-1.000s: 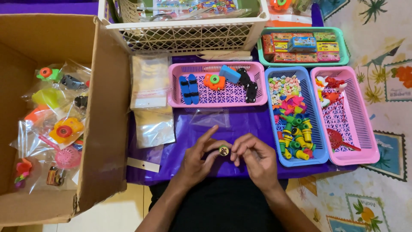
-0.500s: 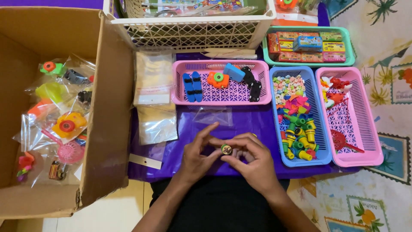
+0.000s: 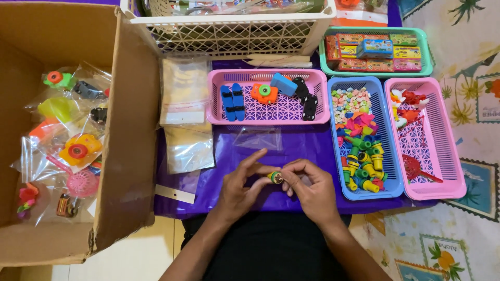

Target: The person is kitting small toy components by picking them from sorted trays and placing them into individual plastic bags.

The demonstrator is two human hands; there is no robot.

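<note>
Both hands pinch one small round toy over the purple table.

The left hand [image 3: 239, 190] and right hand [image 3: 310, 190] meet fingertip to fingertip, closed narrowly on a little green-and-orange stamper [image 3: 275, 177] held between them above the purple cloth [image 3: 307, 148]. At twelve o'clock lies a clear empty bag [image 3: 259, 138], beyond it a pink basket [image 3: 266, 110]. At three o'clock sits the blue basket [image 3: 386, 183]; at nine, the cardboard box [image 3: 127, 156].
</note>
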